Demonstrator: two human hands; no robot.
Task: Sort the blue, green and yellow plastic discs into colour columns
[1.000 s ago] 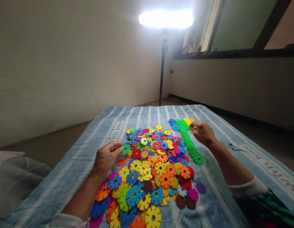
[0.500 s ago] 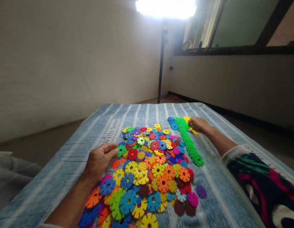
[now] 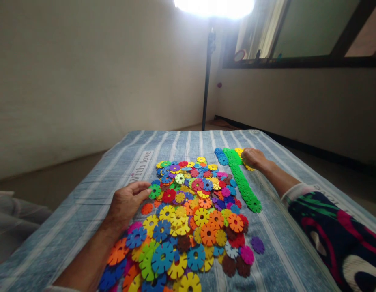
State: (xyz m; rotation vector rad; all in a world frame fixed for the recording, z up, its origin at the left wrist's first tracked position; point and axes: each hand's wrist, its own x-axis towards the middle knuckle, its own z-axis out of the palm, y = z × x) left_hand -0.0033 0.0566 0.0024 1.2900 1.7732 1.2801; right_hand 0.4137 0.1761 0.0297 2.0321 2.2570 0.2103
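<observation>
My left hand (image 3: 128,200) is at the left edge of a spread of multicoloured notched plastic discs (image 3: 201,217). Its thumb and fingers pinch the rim of a green notched disc (image 3: 154,191). At the far right, my right hand (image 3: 253,157) is closed, fingers bent downward, beside a long strip of overlapping green discs (image 3: 244,184). Yellow discs (image 3: 248,167) show partly from under this hand; what its fingertips hold is hidden. On the strip's other side lie a few blue discs (image 3: 222,159).
A striped blue cloth (image 3: 163,144) with printed words covers the table. Behind it a bright lamp (image 3: 213,8) stands on a dark pole (image 3: 207,81). A purple disc (image 3: 257,245) lies apart at the pile's right. Pale fabric (image 3: 16,227) shows at the far left.
The view has shifted very slightly. Both hands keep nearly the same places, the left at the green disc and the right beside the green strip.
</observation>
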